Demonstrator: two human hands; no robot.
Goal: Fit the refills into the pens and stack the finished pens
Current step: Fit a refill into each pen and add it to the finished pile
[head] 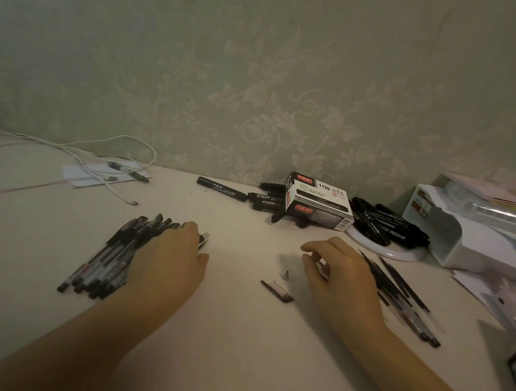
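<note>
Head view, left hand [169, 259] atop pen stack [106, 259] (table)

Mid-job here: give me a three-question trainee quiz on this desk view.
1. True or false: the left hand rests on the pen stack.
2. What lies between the hands? A) pen cap B) scissors C) tape
3. Fill in: the box marked 1120 sits among black ____.

Key: 1 true; 2 A; 3 markers. The right hand seems to pinch a small pen part; unclear which.
</note>
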